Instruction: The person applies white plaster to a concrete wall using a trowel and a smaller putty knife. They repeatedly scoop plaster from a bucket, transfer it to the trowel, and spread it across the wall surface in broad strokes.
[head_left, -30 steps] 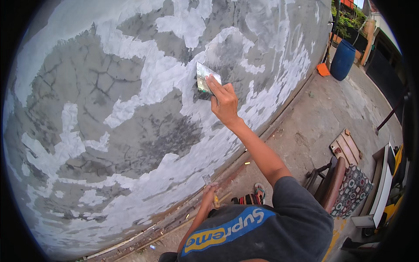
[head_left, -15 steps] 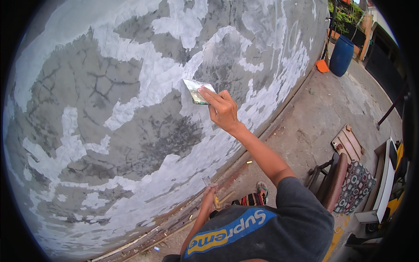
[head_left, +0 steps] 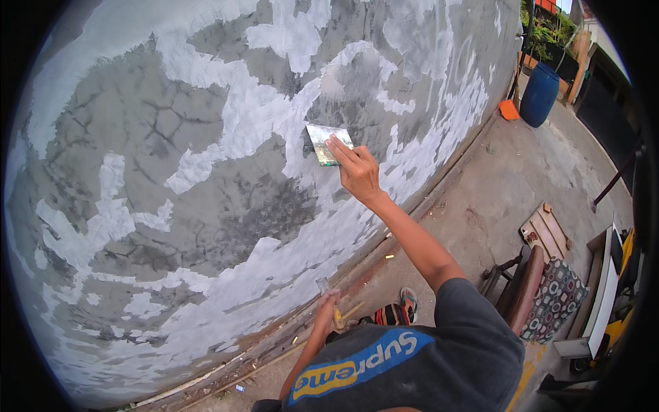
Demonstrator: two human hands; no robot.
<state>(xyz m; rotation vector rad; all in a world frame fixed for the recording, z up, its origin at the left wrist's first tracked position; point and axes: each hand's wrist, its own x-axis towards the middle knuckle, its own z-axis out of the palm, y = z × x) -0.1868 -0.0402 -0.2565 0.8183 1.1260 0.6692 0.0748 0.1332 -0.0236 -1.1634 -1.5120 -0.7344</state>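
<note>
One metal plate had shifted slightly rightward, the right hand pinching it, the left hand clasping one scraper near one lettered shirt.

Glossy metal plate, rough, matt grey wall, smooth plastic barrel, matt cloth shirt.

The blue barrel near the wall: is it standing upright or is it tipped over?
Upright: the blue barrel stands on one end on the concrete ground, its sides rising.
</note>
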